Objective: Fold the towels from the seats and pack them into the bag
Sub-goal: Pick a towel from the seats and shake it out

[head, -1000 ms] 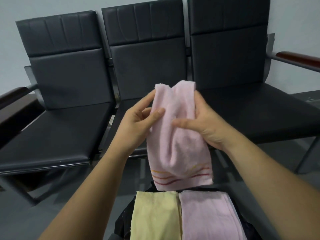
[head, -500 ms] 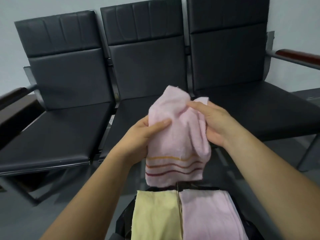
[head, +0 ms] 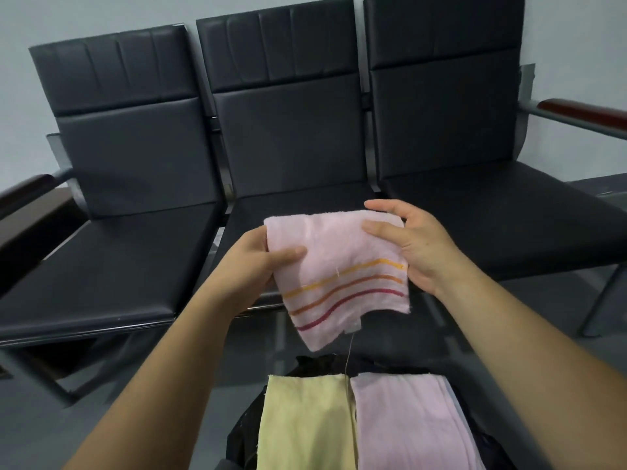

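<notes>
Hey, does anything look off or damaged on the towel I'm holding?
Yes. A long loose thread hangs from the lower edge of the pink towel, dangling down toward the bag. The hem looks to be fraying there. Nothing else stands out.

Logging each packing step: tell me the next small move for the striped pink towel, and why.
Probably lower the striped towel into the black bag. The left hand and right hand pinch its sides, it is folded flat, and it hangs close to the bag, where a yellow towel and a pink towel lie.
</notes>
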